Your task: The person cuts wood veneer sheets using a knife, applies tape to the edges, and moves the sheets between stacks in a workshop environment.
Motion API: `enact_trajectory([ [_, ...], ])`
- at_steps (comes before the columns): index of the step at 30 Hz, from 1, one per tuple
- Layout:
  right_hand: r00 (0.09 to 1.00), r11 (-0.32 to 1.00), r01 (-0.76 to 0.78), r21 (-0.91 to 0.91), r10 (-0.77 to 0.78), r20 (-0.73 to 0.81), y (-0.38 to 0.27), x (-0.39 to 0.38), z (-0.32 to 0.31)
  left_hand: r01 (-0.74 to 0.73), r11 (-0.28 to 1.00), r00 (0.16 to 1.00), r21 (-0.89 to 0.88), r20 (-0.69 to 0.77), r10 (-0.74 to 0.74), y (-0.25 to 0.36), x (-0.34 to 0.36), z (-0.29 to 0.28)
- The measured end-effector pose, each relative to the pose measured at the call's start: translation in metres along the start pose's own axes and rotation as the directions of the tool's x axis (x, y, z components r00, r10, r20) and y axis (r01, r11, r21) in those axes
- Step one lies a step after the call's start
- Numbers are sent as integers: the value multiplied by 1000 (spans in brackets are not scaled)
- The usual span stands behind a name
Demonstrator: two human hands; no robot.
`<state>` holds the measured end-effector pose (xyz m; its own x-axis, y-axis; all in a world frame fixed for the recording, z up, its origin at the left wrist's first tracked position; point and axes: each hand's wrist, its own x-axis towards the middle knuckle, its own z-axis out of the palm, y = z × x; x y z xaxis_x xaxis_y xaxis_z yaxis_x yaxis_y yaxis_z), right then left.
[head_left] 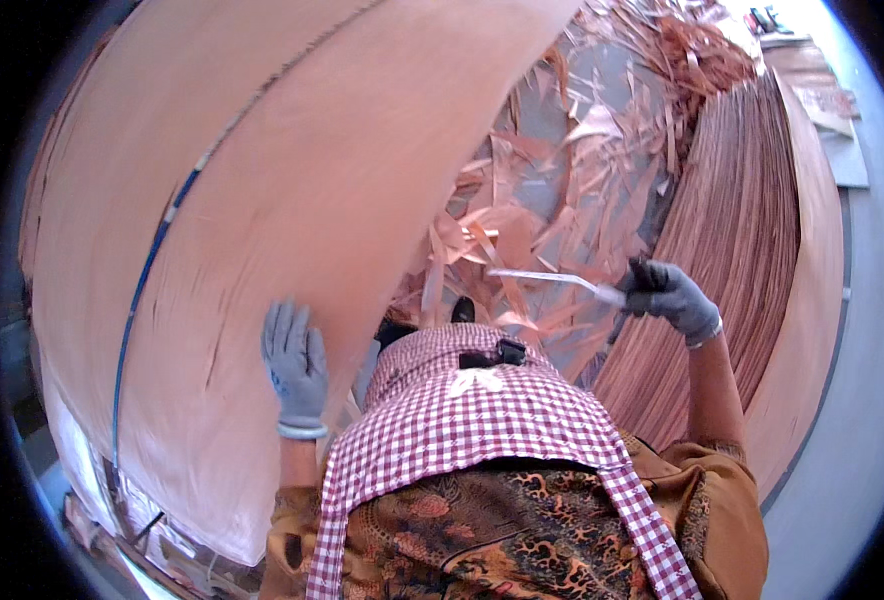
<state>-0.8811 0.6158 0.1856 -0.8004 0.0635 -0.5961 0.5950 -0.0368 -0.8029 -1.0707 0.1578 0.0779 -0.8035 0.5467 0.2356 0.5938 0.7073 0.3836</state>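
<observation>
My left hand [296, 362], in a grey glove, lies flat with its fingers together on a broad sheet of pinkish wood veneer [362, 160], close to the sheet's right edge. My right hand [670, 298], gloved in grey too, is closed round a thin, pale, knife-like tool [552, 276]. The tool's narrow end points left, over the floor between the two stacks, apart from the veneer sheet. Its grip is mostly hidden by my fingers. A long thin rod [140, 275], partly blue, runs lengthwise over the sheet, left of my left hand.
Torn veneer strips [562, 190] litter the grey floor ahead, heaped higher at the far end [697, 60]. On the right stands a stack of veneer sheets [722, 220] with layered brown edges. My checked apron [472, 420] is close to the left sheet's edge.
</observation>
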Motion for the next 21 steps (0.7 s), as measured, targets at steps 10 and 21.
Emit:
enact_trajectory([
  [10,972,966,-212,144,193,135,183,-84,85,-335,942,942,7,33,335,64,89,29],
  [21,948,948,-306,86,311,-63,230,-117,143,-595,802,803,51,15,595,84,237,100],
])
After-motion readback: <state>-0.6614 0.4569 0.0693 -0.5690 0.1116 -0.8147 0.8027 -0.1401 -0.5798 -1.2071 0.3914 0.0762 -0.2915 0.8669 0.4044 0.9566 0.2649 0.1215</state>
